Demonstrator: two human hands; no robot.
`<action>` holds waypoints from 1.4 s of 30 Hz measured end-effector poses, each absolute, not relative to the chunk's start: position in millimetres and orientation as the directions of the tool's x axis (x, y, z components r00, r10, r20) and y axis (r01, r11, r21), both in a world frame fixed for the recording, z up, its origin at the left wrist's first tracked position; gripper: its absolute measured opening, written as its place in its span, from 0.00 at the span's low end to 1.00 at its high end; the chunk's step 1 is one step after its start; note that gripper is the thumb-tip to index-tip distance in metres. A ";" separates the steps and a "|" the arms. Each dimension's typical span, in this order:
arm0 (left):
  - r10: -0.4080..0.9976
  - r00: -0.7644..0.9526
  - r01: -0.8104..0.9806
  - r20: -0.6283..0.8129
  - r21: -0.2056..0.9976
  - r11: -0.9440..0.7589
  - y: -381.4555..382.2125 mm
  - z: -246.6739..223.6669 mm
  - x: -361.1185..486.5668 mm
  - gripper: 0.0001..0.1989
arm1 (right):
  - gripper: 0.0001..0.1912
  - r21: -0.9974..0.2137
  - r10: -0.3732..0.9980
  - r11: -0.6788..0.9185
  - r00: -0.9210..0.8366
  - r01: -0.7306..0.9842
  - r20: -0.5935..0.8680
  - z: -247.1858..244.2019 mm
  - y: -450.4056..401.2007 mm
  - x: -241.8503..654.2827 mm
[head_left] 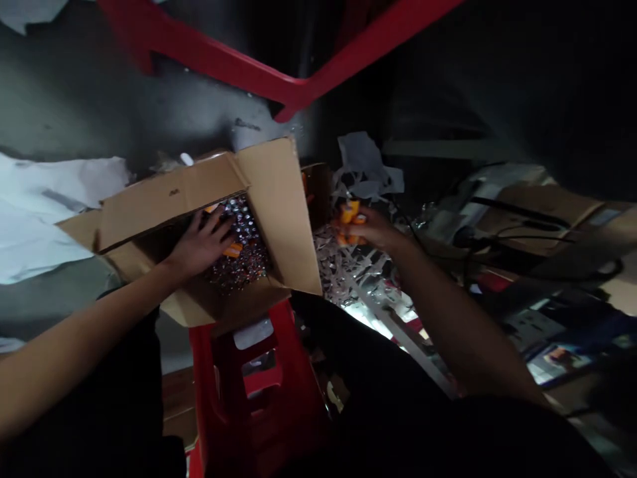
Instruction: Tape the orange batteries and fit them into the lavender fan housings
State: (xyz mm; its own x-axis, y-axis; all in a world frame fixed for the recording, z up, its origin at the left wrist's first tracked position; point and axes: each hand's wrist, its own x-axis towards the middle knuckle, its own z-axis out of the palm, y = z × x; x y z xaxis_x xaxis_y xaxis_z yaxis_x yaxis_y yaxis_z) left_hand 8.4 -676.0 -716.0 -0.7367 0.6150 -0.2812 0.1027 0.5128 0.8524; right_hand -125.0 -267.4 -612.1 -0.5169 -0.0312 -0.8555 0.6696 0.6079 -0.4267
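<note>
My left hand (pixel 202 244) reaches into an open cardboard box (pixel 281 212), its fingers spread. Beside those fingers lies an orange piece (pixel 233 249), with another orange bit at the fingertips. Many small shiny bits (pixel 243 222), dark and silvery, fill the box under the hand. To the right of the box, my right hand (pixel 365 229) is closed around several small orange pieces (pixel 350 212). Motion blur hides their exact kind. Below that hand are shredded strips (pixel 343 262).
The box rests on a red plastic stool (pixel 293 372) between my legs. Another red plastic frame (pixel 239 66) crosses the top. White sheets (pixel 44 212) lie at left. A second, darker box (pixel 318 189) stands behind the flap. Cables (pixel 522 216) and flat cardboard are at right.
</note>
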 end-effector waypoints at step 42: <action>0.529 -0.674 -0.736 -0.515 0.407 -0.541 -793.8 -629.2 57.0 0.28 | 0.24 -0.264 -0.268 0.953 -0.825 -0.150 -0.497 -705.3 -546.8 6.1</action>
